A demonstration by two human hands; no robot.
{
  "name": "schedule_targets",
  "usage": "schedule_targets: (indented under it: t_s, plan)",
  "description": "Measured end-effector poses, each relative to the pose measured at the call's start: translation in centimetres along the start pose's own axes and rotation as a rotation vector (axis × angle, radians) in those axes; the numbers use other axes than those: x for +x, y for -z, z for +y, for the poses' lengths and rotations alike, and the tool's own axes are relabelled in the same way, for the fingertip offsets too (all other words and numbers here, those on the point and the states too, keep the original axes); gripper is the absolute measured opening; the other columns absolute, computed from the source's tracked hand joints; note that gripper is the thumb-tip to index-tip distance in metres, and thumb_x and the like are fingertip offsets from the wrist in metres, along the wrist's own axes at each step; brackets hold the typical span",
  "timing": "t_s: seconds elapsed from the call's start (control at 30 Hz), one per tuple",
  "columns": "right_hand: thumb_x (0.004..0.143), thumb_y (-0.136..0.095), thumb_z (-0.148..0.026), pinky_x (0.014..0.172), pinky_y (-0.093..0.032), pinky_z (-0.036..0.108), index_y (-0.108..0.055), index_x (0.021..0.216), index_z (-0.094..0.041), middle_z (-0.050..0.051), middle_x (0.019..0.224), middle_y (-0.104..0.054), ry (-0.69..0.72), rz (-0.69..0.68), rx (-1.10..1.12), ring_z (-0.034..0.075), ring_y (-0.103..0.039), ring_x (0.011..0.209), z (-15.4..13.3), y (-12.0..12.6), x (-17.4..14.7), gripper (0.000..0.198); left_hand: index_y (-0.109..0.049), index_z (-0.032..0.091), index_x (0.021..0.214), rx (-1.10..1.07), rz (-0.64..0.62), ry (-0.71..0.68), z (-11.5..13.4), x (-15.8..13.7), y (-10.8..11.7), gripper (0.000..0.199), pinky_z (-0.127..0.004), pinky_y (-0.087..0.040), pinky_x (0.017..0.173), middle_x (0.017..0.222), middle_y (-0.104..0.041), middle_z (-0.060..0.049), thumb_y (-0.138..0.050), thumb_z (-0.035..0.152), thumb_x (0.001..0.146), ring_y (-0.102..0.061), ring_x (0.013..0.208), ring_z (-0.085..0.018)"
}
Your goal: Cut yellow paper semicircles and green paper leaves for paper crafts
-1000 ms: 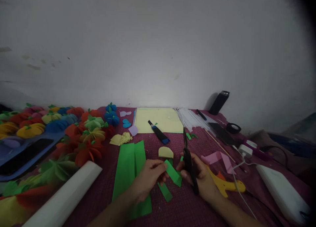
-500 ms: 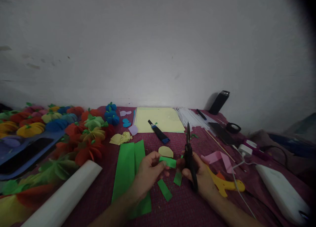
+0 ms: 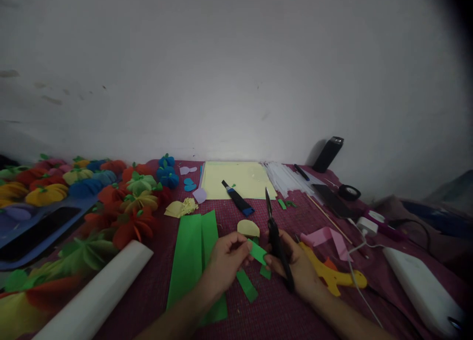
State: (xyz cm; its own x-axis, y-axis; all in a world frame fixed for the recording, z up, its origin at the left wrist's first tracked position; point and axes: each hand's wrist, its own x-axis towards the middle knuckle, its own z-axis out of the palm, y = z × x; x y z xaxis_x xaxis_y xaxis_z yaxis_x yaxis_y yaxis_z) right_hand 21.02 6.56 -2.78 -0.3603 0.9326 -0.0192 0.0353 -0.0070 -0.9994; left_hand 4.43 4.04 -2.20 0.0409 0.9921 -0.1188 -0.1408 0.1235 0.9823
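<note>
Between thumb and fingers, my left hand [image 3: 227, 258] pinches one end of a small green paper strip [image 3: 257, 252]. My right hand [image 3: 295, 263] is wrapped round black-handled scissors [image 3: 276, 241], blades pointing up and away from me. Fingertips of that hand are at the strip's other end. Below, a cut green piece [image 3: 246, 285] lies on the cloth, with another green piece [image 3: 265, 272] partly hidden behind the right fingers. Large green paper sheets [image 3: 186, 258] lie beside and under my left forearm. Just beyond my hands is a cream paper semicircle [image 3: 248, 227].
A box cutter [image 3: 238, 198] rests across pale yellow sheets [image 3: 240, 175]. Folded paper pumpkins [image 3: 136, 224] crowd the left, near a white roll [image 3: 99, 286]. On the right are a yellow glue gun [image 3: 332, 275], a pink ribbon [image 3: 328, 236], cables and a white power bank [image 3: 421, 288].
The scissors have shifted left and tilted more. The strip has turned so its right end slopes down, against my right fingers. A small green piece now shows by the white strips.
</note>
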Motion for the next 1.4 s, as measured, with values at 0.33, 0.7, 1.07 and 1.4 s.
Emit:
schedule_targets:
  t_s: [0.33,0.7,1.07,1.4]
  plan:
    - [0.058,-0.077,-0.026,0.049,-0.045,0.019,-0.048,0.095,-0.024,-0.007,0.068,-0.047,-0.028,-0.055,0.122,0.006,-0.046,0.051,0.7,-0.4,-0.1,0.047,-0.059,0.014,0.069,-0.001,-0.022,0.012,-0.5,0.0,-0.4,0.021,-0.020,-0.033,0.046,0.056,-0.051,0.002,-0.064,0.034,0.068,-0.043,0.049,-0.008]
    - [0.056,-0.079,-0.025,0.049,-0.044,0.017,-0.049,0.096,-0.024,-0.008,0.063,-0.046,-0.014,-0.062,0.128,0.006,-0.047,0.051,0.0,-0.7,-0.3,0.050,-0.058,0.014,0.065,-0.031,0.017,0.024,0.1,-0.2,-0.2,0.021,-0.020,-0.028,0.045,0.053,-0.048,0.003,-0.063,0.034,0.070,-0.040,0.046,-0.008]
    - [0.059,-0.077,-0.027,0.049,-0.043,0.018,-0.048,0.095,-0.024,-0.008,0.066,-0.047,0.004,-0.050,0.113,0.007,-0.048,0.052,0.3,-0.5,-0.4,0.046,-0.060,0.014,0.067,-0.044,0.036,0.020,0.0,0.0,0.1,0.030,-0.020,-0.028,0.044,0.050,-0.046,0.003,-0.061,0.043,0.072,-0.039,0.045,-0.008]
    - [0.060,-0.076,-0.028,0.045,-0.039,0.018,-0.047,0.096,-0.023,-0.007,0.065,-0.051,0.030,0.014,0.054,0.007,-0.048,0.051,0.2,-0.5,-0.2,0.046,-0.060,0.014,0.080,-0.079,-0.025,0.002,0.4,-0.4,-0.6,0.027,-0.021,-0.034,0.050,0.066,-0.054,0.001,-0.071,0.032,0.062,-0.044,0.055,-0.009]
